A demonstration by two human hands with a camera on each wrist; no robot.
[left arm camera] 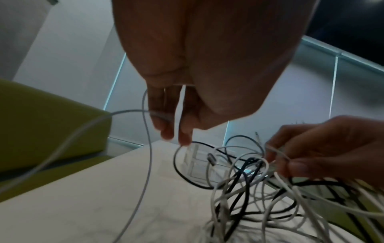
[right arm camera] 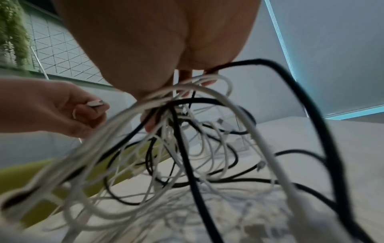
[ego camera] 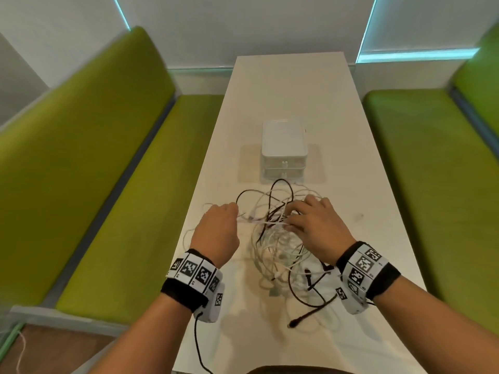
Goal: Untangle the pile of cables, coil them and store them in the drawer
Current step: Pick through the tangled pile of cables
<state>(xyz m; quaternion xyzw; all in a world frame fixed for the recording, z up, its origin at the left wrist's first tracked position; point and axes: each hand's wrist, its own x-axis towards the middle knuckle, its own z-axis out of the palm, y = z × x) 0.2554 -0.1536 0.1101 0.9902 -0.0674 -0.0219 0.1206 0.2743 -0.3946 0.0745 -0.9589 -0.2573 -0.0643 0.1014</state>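
Note:
A tangled pile of white and black cables (ego camera: pixel 280 244) lies on the white table (ego camera: pixel 351 184) in front of me. My left hand (ego camera: pixel 218 225) pinches a thin white cable (left arm camera: pixel 145 148) and its plug end (right arm camera: pixel 94 103), drawn out to the left of the pile. My right hand (ego camera: pixel 310 222) grips a bunch of white and black cables (right arm camera: pixel 187 102) at the top of the tangle and holds it lifted off the table. A small white two-drawer box (ego camera: pixel 283 149) stands just beyond the pile, both drawers closed.
Green cushioned benches (ego camera: pixel 113 184) (ego camera: pixel 432 184) flank the narrow table on both sides. A black cable end (ego camera: pixel 293 323) trails toward the near table edge. A white wall stands behind the table's far end.

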